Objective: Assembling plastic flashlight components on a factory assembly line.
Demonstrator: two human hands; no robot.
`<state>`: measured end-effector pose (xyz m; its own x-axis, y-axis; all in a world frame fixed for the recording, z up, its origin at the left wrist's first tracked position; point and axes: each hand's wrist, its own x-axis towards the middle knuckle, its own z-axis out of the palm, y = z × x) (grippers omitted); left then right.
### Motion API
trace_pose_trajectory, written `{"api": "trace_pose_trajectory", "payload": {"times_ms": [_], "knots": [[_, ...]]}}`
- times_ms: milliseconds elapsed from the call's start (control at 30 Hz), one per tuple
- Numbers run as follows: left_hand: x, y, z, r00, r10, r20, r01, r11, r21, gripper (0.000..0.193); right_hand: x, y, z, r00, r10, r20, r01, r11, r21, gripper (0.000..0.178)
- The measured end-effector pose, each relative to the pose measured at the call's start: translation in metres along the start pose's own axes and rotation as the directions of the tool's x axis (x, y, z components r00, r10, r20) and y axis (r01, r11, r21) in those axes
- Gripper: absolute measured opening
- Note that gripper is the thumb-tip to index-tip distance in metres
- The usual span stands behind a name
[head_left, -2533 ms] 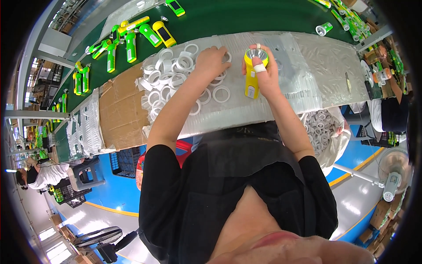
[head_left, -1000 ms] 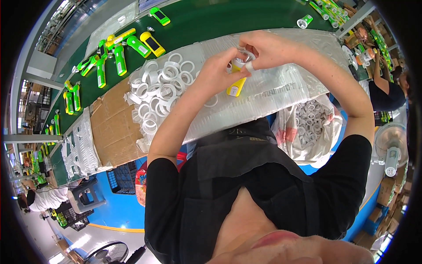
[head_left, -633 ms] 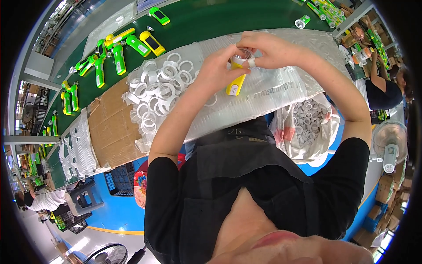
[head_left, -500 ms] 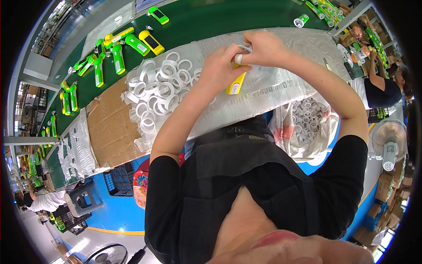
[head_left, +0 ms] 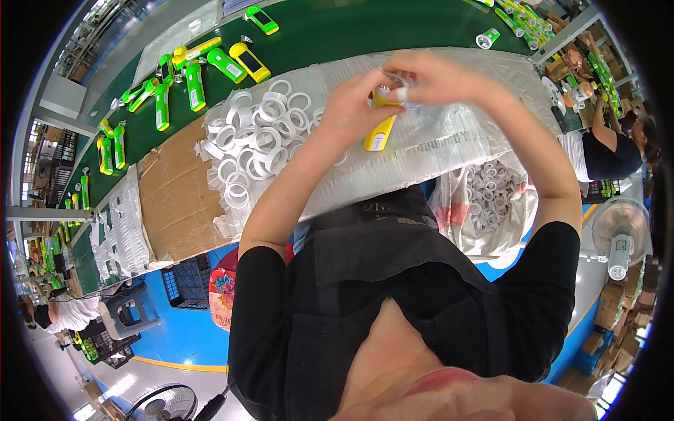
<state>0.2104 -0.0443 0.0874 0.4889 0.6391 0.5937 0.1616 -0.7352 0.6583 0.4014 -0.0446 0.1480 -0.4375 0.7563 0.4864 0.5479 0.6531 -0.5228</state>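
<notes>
A yellow flashlight point(head_left: 380, 135) stands tilted over the plastic-covered worktop, its lower end towards me. My left hand point(head_left: 349, 109) is closed round its upper part, thumb across the front. At its top is a pale round rim point(head_left: 394, 78), which my right hand point(head_left: 439, 76) grips between thumb and fingers. Something white covers the tip of my right thumb. Whether the rim is a loose ring or part of the flashlight's head, I cannot tell. A heap of white plastic rings point(head_left: 263, 133) lies left of my left forearm.
Green and yellow flashlights point(head_left: 195, 88) lie on the green table point(head_left: 316, 31) beyond. Brown cardboard point(head_left: 179, 189) covers the worktop's left part. Below its front edge hangs a bag of rings point(head_left: 488, 203). A fan point(head_left: 619, 245) and a co-worker point(head_left: 611, 147) are at right.
My right hand has shifted slightly right, and its thumb has moved from the near left of the rim to its right side. My left hand still holds the flashlight.
</notes>
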Motion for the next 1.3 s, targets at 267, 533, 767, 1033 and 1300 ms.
{"api": "trace_pose_trajectory", "payload": {"times_ms": [267,533,767,1033,1300], "knots": [[0.003,-0.004,0.006,0.999,-0.026,0.018,0.026,1.0,0.008,0.041,-0.001,-0.009,-0.009,0.939,0.098,0.329,-0.069,0.993,-0.1,0.045],[0.001,-0.009,0.009,0.994,0.1,-0.046,-0.102,0.994,-0.033,0.037,-0.012,-0.016,-0.008,0.948,0.154,0.28,-0.127,0.986,-0.112,0.048],[0.013,0.004,-0.017,0.985,-0.125,0.116,0.149,0.961,-0.232,0.082,-0.009,-0.037,-0.023,0.943,0.325,0.078,-0.314,0.941,-0.124,0.034],[0.029,-0.022,-0.042,0.828,-0.137,0.544,0.292,0.934,-0.208,0.06,-0.006,-0.004,-0.01,0.987,-0.055,-0.154,0.013,0.966,-0.259,0.038],[0.128,-0.208,-0.037,0.941,-0.194,0.276,0.003,0.822,0.569,0.081,0.07,0.193,0.066,0.766,0.37,-0.525,-0.474,0.878,-0.073,0.025]]}}
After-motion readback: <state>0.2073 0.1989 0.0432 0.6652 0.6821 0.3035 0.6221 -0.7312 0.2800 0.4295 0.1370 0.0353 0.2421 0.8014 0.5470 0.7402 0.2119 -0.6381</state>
